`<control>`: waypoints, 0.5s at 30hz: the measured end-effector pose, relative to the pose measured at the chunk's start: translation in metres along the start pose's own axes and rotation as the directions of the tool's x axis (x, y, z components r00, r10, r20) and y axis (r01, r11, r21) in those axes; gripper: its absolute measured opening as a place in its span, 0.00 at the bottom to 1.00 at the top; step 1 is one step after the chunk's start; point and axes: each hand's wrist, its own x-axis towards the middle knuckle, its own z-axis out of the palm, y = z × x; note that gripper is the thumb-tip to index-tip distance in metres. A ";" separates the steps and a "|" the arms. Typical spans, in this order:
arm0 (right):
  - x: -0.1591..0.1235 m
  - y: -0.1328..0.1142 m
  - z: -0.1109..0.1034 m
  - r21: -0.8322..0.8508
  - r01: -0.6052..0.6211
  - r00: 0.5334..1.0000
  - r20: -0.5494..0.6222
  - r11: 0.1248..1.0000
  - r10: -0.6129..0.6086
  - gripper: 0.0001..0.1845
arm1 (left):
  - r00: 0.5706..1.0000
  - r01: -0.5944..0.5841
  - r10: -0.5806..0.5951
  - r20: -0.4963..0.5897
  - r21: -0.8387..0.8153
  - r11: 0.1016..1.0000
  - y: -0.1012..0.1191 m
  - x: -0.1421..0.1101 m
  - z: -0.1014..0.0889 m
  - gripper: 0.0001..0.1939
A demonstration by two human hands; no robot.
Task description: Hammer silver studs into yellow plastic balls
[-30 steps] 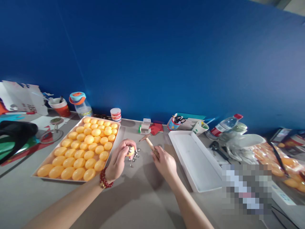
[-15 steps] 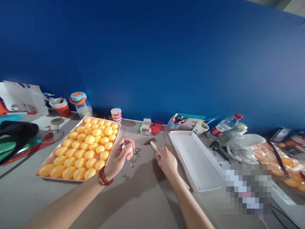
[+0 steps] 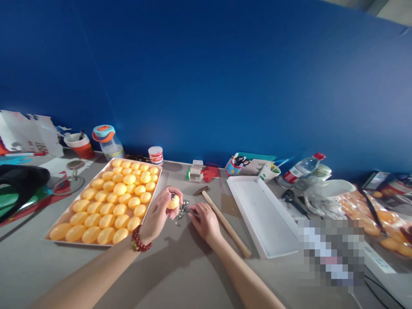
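My left hand (image 3: 160,210), a red bead bracelet on its wrist, is closed round an orange ping-pong ball (image 3: 174,202). A small dark and shiny piece shows on top of the ball; its kind is too small to make out. Beside it on the table lies a loose pile of small shiny metal pieces (image 3: 182,208). My right hand (image 3: 206,222) rests just right of the pile, fingers stretched toward it and apart from one another. A hammer (image 3: 227,223) with a wooden handle lies right of that hand, untouched.
A shallow tray of several orange balls (image 3: 48,237) stands at left. A long white tray (image 3: 270,223) lies at right, beyond it a bottle (image 3: 301,171) and bagged orange balls (image 3: 363,208). Along the blue wall stand a pen cup (image 3: 233,167), a small tub (image 3: 156,155) and a jug (image 3: 109,146).
My right hand has let go of the hammer handle and moved left to the metal pieces. My left hand has turned slightly, so the orange ball shows more.
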 end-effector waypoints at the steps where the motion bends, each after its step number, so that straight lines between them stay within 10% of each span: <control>1: 0.001 -0.003 0.003 -0.005 -0.004 1.000 0.008 1.000 0.004 0.07 | 1.000 0.018 -0.018 0.012 -0.028 0.999 -0.001 0.000 0.000 0.18; 15: 0.001 -0.009 0.003 0.099 -0.049 0.998 -0.039 0.994 0.053 0.06 | 0.983 0.030 -0.021 0.181 -0.046 0.999 -0.008 -0.010 0.005 0.08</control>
